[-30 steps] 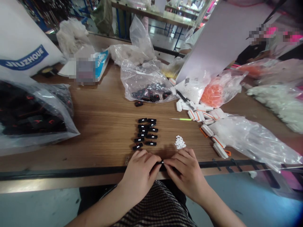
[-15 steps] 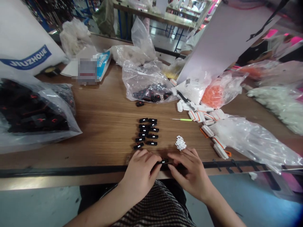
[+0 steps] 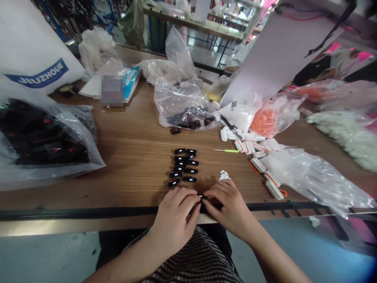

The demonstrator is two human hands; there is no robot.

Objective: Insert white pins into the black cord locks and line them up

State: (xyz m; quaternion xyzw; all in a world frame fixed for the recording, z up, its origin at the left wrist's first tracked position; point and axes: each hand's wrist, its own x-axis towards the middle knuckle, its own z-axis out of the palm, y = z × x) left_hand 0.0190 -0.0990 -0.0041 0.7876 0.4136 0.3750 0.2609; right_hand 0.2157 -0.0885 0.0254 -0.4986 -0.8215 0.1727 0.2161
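Near the table's front edge, my left hand [image 3: 176,210] is closed around a small black connector housing [image 3: 201,196] with white dots on its face. The thumb and fingertips of my right hand [image 3: 226,201] pinch the right end of this same piece. Just beyond that hand lies a small heap of white plugs [image 3: 224,175], partly covered by the fingers. Several black connector housings [image 3: 190,179], also dotted white, lie in two rough columns beyond my left hand.
A green-handled pick [image 3: 231,151] lies right of centre. White parts with orange strips [image 3: 273,190] and a clear bag [image 3: 309,177] stand at right. Bags of black housings lie at left [image 3: 44,137] and at the back [image 3: 188,102]. A white panel [image 3: 265,51] rises behind.
My right hand has moved left, and its fingertips have closed onto the connector housing. My left hand keeps its hold. The view has shifted slightly.
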